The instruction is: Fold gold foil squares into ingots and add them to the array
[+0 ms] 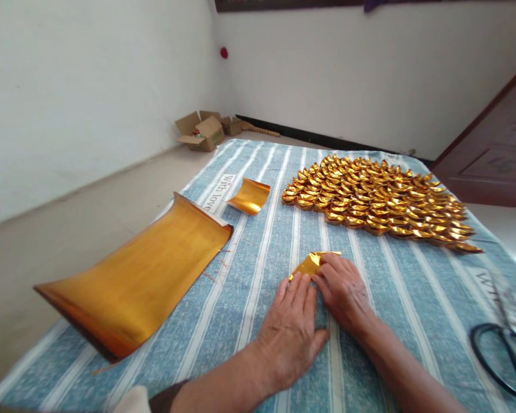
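A small piece of shiny gold foil paper [308, 265], partly folded, lies on the striped cloth in front of me. My left hand [290, 332] rests flat with its fingers stretched out, the fingertips pressing on the near edge of the foil. From the right, my right hand [343, 287] has its fingers bent and closed on the foil's right side; its fingertips partly cover the paper. Beyond my hands sits a single curved gold sheet [250, 196]. To the left lies a large stack of gold foil sheets [150, 269] with curling ends.
Many folded gold paper ingots [374, 198] stand in packed rows at the back right. Black-handled scissors [477, 344] lie at the right edge. The blue striped tablecloth [223, 344] covers the table. Open cardboard boxes [212, 137] stand on the floor beyond, near the wall.
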Motion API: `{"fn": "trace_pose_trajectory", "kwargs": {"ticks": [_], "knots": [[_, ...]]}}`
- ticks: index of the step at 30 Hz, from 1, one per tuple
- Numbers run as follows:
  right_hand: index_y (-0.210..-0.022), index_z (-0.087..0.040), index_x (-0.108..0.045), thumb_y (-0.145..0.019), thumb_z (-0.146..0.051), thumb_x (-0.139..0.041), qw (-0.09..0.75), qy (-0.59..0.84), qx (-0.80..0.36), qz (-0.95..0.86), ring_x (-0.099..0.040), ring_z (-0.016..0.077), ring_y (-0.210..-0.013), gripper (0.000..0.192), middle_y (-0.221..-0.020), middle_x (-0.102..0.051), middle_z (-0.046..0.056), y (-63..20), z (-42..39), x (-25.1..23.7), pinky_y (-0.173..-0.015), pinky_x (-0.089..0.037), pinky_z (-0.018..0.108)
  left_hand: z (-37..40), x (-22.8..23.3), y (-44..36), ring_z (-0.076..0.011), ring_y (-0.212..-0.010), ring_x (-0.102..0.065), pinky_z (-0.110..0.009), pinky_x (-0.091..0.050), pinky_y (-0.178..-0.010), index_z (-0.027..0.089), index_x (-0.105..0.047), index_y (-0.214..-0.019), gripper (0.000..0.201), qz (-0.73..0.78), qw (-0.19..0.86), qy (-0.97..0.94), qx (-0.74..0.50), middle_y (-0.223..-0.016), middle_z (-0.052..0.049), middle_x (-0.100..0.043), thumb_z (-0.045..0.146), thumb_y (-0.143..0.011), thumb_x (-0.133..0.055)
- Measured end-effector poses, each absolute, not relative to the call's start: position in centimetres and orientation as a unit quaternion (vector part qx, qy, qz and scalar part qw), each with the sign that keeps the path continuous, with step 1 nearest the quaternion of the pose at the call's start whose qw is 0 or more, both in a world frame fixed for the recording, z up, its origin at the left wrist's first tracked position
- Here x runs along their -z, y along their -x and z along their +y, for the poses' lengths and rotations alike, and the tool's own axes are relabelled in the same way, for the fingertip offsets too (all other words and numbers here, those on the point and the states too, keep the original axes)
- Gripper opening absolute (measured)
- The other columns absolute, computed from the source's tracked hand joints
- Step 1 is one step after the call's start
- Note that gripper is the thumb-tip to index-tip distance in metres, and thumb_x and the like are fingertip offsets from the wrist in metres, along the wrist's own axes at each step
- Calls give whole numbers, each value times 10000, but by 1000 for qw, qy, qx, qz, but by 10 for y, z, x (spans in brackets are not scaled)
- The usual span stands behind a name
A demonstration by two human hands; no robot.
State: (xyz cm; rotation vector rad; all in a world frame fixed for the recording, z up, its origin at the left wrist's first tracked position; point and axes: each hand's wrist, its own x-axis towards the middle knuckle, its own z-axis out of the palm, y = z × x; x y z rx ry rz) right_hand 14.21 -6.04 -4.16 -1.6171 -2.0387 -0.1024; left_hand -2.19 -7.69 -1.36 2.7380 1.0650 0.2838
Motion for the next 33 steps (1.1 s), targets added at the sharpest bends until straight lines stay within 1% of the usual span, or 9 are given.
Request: {"fn": "trace_pose_trajectory", "kwargs": {"ticks": [7, 10, 17, 21, 25, 29, 33], "knots": [[-748, -196, -561, -873, -203, -519, 286, 614, -25, -735, -536, 222, -938, 132, -976, -614, 74, -142, -60, 43, -834, -418, 388, -77, 17, 24, -330, -1352, -326, -492, -296, -1100, 57, -452, -1306, 622, 359, 81, -924, -102, -1404, -198, -445, 498, -872, -517], [-743, -200, -561, -859, -195, -529, 298, 612, -27, -732, -537, 223, -955, 121, -997, -615, 70, -143, -60, 45, -843, -413, 390, -77, 18, 25, -329, -1356, -317, -491, -299, -1098, 54, -452, -1308, 623, 359, 80, -924, -103, -1409, -199, -439, 501, -878, -506], [-725, -208, -545, -851, -247, -556, 314, 621, -22, -718, -546, 234, -985, 133, -1031, -615, 77, -142, -60, 46, -848, -408, 397, -78, 16, 25, -324, -1360, -313, -498, -307, -1093, 58, -436, -1329, 623, 358, 94, -923, -106, -1416, -198, -430, 484, -880, -511], [-740, -212, -553, -856, -259, -555, 313, 620, -21, -719, -548, 233, -989, 125, -1026, -617, 73, -143, -59, 47, -862, -404, 403, -76, 17, 28, -315, -1361, -316, -503, -308, -1092, 82, -430, -1335, 616, 358, 107, -922, -106, -1425, -184, -424, 467, -868, -541], [-734, -213, -555, -856, -263, -558, 312, 620, -23, -719, -546, 232, -997, 131, -1039, -618, 70, -144, -59, 48, -869, -403, 404, -72, 14, 32, -283, -1355, -335, -499, -309, -1090, 116, -400, -1359, 599, 350, 123, -923, -106, -1430, -158, -428, 453, -881, -530], [-725, -212, -552, -848, -260, -573, 313, 620, -34, -718, -540, 236, -1003, 134, -1050, -616, 67, -144, -58, 48, -881, -398, 411, -69, 11, 34, -280, -1351, -342, -521, -284, -1093, 121, -396, -1361, 593, 353, 118, -924, -88, -1424, -147, -440, 443, -883, -534], [-720, -213, -551, -847, -260, -581, 307, 622, -29, -720, -547, 228, -995, 138, -1049, -617, 63, -143, -59, 46, -869, -408, 397, -67, 12, 39, -282, -1373, -301, -547, -245, -1096, 131, -389, -1370, 601, 339, 94, -935, -54, -1454, -140, -399, 480, -894, -501]]}}
